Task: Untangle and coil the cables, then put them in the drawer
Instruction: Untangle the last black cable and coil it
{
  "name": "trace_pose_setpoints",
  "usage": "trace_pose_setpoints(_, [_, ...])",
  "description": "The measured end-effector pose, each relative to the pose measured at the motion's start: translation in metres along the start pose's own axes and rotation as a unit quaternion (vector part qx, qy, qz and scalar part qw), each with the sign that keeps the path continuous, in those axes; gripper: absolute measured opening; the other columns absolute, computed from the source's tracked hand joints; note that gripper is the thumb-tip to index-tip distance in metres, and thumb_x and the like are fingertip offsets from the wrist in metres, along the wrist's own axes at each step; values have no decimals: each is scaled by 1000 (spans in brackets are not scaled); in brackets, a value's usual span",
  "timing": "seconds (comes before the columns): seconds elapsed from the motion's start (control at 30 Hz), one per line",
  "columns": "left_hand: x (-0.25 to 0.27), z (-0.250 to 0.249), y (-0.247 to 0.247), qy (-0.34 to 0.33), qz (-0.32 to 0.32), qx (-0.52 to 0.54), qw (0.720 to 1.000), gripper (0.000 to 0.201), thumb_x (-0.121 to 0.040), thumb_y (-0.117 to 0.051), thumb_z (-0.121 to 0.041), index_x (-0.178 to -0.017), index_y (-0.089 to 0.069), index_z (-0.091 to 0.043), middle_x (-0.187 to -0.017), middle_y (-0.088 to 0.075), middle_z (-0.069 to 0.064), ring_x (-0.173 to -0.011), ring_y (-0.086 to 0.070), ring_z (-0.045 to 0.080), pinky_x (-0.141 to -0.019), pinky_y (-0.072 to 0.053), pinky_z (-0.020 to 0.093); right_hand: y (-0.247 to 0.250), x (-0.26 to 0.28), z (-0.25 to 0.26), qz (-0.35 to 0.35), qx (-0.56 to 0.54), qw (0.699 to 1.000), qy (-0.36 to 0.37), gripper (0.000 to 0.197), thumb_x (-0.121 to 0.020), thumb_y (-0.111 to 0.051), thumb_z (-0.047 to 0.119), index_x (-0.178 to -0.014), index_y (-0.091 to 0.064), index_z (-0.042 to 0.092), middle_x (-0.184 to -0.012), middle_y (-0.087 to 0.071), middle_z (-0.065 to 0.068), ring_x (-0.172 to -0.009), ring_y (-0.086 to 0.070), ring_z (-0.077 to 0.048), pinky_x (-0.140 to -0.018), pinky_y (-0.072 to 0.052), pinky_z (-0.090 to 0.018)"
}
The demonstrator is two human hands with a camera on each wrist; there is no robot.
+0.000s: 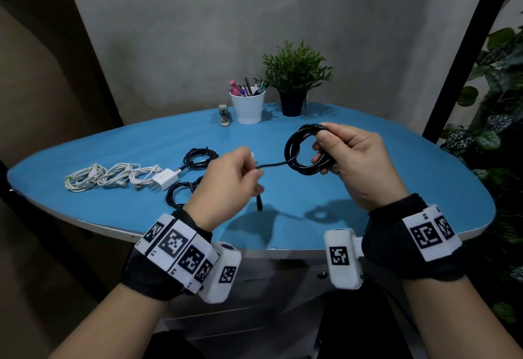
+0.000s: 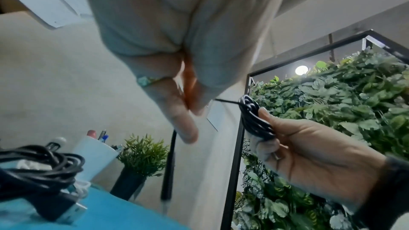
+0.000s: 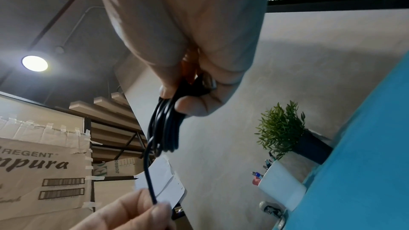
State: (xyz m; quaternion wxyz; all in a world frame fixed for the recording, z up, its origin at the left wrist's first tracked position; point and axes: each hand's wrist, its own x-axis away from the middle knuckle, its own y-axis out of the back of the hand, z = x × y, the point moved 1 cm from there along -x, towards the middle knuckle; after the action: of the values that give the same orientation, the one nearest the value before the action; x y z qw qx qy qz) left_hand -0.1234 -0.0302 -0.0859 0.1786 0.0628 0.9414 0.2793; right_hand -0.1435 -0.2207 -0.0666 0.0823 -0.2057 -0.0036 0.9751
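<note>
Tabletop point(image 1: 368, 194), blue, carries the sorted work at 9 o'clock: white cable bundles point(image 1: 104, 176), then two black coils point(image 1: 198, 157) laid flat, apparently parked for the drawer, which I cannot make out. Above the middle, the right hand point(image 1: 353, 160) clamps thumb and fingers on the black cable coil point(image 1: 304, 147) so the loops cannot spring open. At 9 o'clock of it, the left hand point(image 1: 226, 186) pinches the free tail point(image 1: 271, 164) taut, its plug point(image 1: 259, 203) hanging, probably ready for the last wrap.

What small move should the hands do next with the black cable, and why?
Probably wind the loose tail onto the coil. The right hand grips the black coil, while the left hand pinches the straight tail, its plug end hanging free.
</note>
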Motion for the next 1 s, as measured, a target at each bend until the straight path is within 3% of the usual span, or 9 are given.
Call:
trace_pose_setpoints(0.13, [-3,-5,-2,21,-93,175,980,18,-96,-49,-10,-79,-43,-11,-79,-64,7,-74,-72,13,-73,-58,32,-7,2,3,26,-39,999,-10,18,-93,-52,6,-94,-67,17,-73,-59,-5,-55,-61,-11,-47,-45,-21])
trace_pose_setpoints(0.27, [-7,-16,-9,48,-141,389,909,19,-99,-40,-6,-81,-41,-10,-76,-59,6,-62,-68,9,-64,-55,20,-17,4,1,45,-56,997,-24,16,-93,-52,7,-97,-66,14,-79,-60,-8,-56,-63,-11,-45,-45,-20])
trace_pose_setpoints(0.4, [-8,-19,-9,59,-148,498,853,18,-99,-40,-4,-82,-40,-8,-57,-66,0,-59,-67,10,-62,-55,18,-18,3,2,38,-60,997,-33,15,-93,-53,8,-103,-64,11,-84,-64,-4,-57,-63,-11,-46,-44,-18])
trace_pose_setpoints(0.53, [-7,-20,-13,81,-123,537,831,15,-98,-43,-7,-83,-42,-8,-66,-65,6,-58,-66,9,-59,-54,18,-17,2,2,41,-84,995,-41,16,-93,-52,9,-101,-65,13,-84,-67,-8,-60,-65,-13,-49,-47,-19])
trace_pose_setpoints(0.77, [3,-16,-25,149,23,420,895,16,-91,-58,-10,-77,-52,-9,-70,-69,7,-64,-69,17,-57,-56,20,-14,2,3,45,-167,982,-80,16,-96,-47,14,-94,-62,10,-79,-71,-9,-58,-66,-16,-46,-49,-20])
trace_pose_setpoints(0.87, [5,-15,-25,144,77,375,913,12,-89,-61,-9,-78,-57,-8,-71,-71,7,-64,-69,17,-62,-56,23,-12,2,3,47,-174,980,-88,16,-96,-46,15,-93,-60,9,-73,-70,-9,-58,-66,-15,-47,-51,-21])
trace_pose_setpoints(1.0, [3,-9,-14,108,145,301,937,17,-86,-58,5,-88,-67,-10,-88,-72,3,-83,-68,15,-74,-55,25,-7,0,3,32,-156,983,-96,15,-95,-49,15,-94,-61,6,-63,-67,-6,-53,-63,-14,-47,-52,-23])
